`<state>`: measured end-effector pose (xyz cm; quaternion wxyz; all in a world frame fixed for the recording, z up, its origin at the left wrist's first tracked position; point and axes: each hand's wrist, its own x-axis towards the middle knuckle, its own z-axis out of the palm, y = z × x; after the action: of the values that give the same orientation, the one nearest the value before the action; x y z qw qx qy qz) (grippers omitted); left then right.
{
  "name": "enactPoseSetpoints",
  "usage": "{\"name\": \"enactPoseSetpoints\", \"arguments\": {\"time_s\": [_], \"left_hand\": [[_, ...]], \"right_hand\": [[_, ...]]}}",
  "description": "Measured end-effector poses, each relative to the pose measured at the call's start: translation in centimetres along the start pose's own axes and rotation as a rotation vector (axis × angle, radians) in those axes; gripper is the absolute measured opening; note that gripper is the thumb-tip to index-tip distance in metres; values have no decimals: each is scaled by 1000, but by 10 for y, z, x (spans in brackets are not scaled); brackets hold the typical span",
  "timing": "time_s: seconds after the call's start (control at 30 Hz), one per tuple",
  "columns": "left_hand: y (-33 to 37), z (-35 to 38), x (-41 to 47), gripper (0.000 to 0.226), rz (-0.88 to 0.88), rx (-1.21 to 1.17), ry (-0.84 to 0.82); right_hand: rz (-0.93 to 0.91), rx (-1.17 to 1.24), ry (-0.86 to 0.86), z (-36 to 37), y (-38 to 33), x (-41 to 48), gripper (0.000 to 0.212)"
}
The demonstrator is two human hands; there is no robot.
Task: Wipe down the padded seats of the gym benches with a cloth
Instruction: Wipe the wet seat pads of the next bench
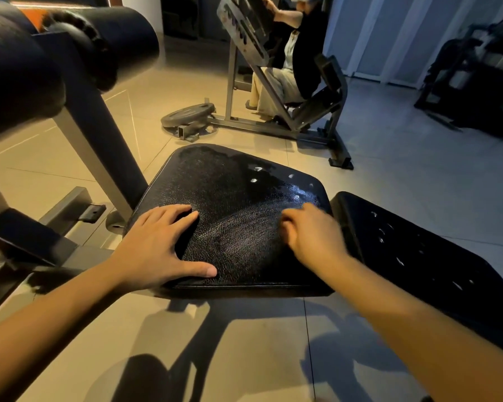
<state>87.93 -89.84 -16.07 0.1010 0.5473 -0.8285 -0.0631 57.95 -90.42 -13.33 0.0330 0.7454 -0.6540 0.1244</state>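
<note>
Black padded seat [238, 198] bears the left hand [154, 245], grip spread flat; right hand [314, 233] blurred, grip unclear.

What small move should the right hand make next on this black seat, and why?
Probably sweep the right hand forward to the far right part of the padded seat: pale spots sit there, and the left hand lies flat on the near left part. The right hand is curled and blurred, so I cannot tell what it holds.

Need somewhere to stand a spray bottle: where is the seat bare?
The seat is bare beyond both hands and in the strip between them; the back pad is bare too. Crowded: near-left corner under the left hand, right edge by the right hand.
</note>
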Motion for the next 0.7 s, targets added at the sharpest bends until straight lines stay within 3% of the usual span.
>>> {"name": "enactPoseSetpoints", "arguments": {"time_s": [0.1,0.17,0.23,0.33,0.4,0.57,0.63,0.7], "left_hand": [[1,1,0,131,-7,-2,5],[0,0,0,131,-6,-3,0],[0,1,0,130,4,2,4],[0,0,-1,130,8,0,12],[0,-1,-2,130,9,-2,16],[1,-1,-1,131,-3,-11,4],[0,-1,0,132,4,-6,2],[1,-1,-1,131,6,-6,5]], "right_hand": [[-410,236,-113,-3,-56,-26,26],[-547,246,-177,-7,-62,-24,29],[-415,240,-130,-1,-40,-8,31],[3,82,-24,4,11,16,30],[143,91,0,6,15,17,29],[-305,371,-193,5,-39,-3,28],[-224,349,-161,5,-21,11,29],[-27,315,-132,2,9,24,31]]}}
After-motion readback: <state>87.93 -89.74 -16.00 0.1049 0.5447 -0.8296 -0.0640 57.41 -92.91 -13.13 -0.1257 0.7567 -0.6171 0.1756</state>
